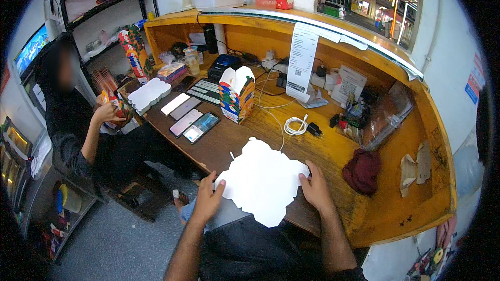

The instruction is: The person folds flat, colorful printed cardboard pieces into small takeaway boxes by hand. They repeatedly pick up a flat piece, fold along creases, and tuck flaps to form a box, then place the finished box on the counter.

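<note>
Card blank (pixel 263 181), white face up and flaps spread, sits just below the middle of the frame, held over the near edge of the wooden desk (pixel 325 151). From where I watch, the left hand (pixel 209 198) pinches its left flap and the right hand (pixel 316 187) pinches the right one — thumbs at the upper face, fingers mostly hidden behind the edges, so I cannot tell how far they reach underneath. Neither grip looks wide; I judge both closed to about the card's thickness. To handle it well, I would hold both sides level and pull evenly, bending only along its creases, which the glare hides from me — a squeeze across a flap could buckle it. I would also leave the far flap room from the white cable (pixel 296 125), just above right of it, and the standing printed carton (pixel 237 96), near the upper middle of the frame.
</note>
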A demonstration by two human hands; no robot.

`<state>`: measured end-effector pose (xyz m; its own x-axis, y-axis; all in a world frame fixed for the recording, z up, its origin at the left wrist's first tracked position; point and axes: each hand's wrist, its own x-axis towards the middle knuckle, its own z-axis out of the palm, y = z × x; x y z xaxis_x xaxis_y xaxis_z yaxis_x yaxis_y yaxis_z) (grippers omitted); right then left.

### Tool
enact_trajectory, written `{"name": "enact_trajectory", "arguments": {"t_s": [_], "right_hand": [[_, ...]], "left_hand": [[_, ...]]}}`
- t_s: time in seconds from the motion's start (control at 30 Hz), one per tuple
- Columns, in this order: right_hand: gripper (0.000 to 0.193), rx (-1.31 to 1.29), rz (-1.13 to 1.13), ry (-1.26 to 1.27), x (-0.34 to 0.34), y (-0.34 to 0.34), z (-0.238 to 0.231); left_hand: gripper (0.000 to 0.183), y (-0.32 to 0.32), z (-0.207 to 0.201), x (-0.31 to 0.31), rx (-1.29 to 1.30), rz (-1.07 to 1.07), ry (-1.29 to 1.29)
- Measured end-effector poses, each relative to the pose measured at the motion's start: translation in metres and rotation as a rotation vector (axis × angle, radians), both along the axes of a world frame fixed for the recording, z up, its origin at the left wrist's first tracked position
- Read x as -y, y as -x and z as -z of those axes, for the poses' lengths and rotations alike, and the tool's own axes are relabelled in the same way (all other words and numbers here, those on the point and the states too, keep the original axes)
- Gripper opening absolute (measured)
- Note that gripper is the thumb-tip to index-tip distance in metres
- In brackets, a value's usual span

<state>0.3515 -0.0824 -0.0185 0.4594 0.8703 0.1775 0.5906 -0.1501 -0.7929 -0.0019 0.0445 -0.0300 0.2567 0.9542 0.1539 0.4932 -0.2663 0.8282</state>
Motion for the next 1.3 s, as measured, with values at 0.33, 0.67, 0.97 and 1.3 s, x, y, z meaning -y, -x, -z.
{"name": "enact_trajectory", "arguments": {"t_s": [0.33, 0.67, 0.97, 1.3], "right_hand": [[0.063, 0.011, -0.038, 0.258, -0.033, -0.015, -0.014], [0.041, -0.003, 0.006, 0.317, -0.047, -0.019, -0.035], [0.058, 0.220, -0.074, 0.266, -0.053, -0.019, -0.046], [0.045, -0.104, -0.160, 0.260, -0.045, -0.032, -0.030]], "left_hand": [[0.062, -0.005, 0.001, 0.001, -0.112, 0.027, -0.126], [0.069, -0.008, -0.021, 0.001, -0.180, 0.115, -0.016], [0.077, -0.011, -0.038, 0.014, -0.277, 0.188, 0.065], [0.077, -0.010, -0.016, 0.012, -0.261, 0.205, 0.010]]}}
